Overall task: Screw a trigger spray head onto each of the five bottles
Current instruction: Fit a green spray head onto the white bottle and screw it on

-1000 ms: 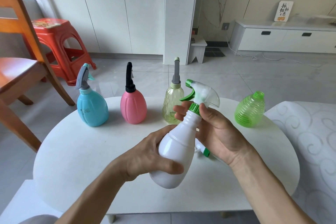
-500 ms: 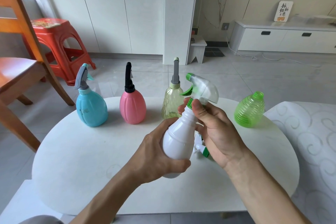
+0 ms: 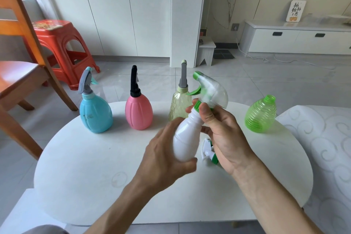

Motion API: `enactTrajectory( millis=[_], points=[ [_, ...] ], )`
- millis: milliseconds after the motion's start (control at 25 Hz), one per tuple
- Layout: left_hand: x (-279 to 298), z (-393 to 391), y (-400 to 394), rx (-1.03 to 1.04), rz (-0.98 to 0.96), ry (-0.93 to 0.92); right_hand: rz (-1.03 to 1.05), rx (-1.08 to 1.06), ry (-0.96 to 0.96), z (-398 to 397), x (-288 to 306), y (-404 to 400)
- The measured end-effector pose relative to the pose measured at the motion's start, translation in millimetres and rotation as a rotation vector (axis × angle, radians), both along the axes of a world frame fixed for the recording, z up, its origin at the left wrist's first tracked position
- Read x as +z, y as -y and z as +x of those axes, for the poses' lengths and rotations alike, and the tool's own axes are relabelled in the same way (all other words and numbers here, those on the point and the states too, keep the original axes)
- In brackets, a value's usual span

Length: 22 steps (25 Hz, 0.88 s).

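My left hand (image 3: 167, 154) grips the body of a white bottle (image 3: 187, 137), held tilted above the white table (image 3: 85, 167). A white spray head with green trigger (image 3: 210, 89) sits on its neck, and my right hand (image 3: 224, 135) pinches the green collar (image 3: 197, 105) under it. A blue bottle (image 3: 96, 114), a pink bottle (image 3: 138, 112) and a pale yellow bottle (image 3: 179, 106) stand in a row at the back, each with a spray head. A green ribbed bottle (image 3: 261, 115) stands at the right with an open neck. Another white-and-green spray head (image 3: 209, 153) lies on the table, partly hidden by my right hand.
A wooden chair (image 3: 20, 74) and a red plastic stool (image 3: 60, 49) stand to the left of the table. A patterned white cushion (image 3: 326, 142) lies at the right edge. White cabinets line the back wall.
Both hands lifted the white bottle higher and more upright. My right thumb has shifted round the green collar and the spray head has turned with it.
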<state>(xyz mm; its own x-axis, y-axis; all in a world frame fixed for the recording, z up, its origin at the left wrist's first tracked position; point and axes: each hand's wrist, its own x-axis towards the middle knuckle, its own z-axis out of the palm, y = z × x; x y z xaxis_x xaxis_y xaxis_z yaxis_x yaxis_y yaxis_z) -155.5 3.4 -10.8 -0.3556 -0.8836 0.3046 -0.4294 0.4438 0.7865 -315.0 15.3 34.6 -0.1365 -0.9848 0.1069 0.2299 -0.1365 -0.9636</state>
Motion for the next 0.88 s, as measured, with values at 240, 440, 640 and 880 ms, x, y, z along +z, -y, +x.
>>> enactTrajectory(
  millis=[240, 440, 640, 880],
  points=[
    [-12.3, 6.9, 14.9, 0.033, 0.023, 0.088, -0.115, -0.179, -0.1, -49.6, 18.1, 20.3],
    [-27.0, 6.8, 16.2, 0.019, 0.051, 0.287, -0.105, -0.564, -0.465, -92.3, 3.3, 68.0],
    [-31.3, 6.1, 16.2, -0.004, 0.03, 0.382, -0.004, -0.654, -0.668, -97.5, -31.5, 99.4],
    [-28.3, 1.5, 13.1, -0.02, -0.002, 0.42, 0.115, -0.626, -0.787, -101.4, -48.6, 103.4]
  ],
)
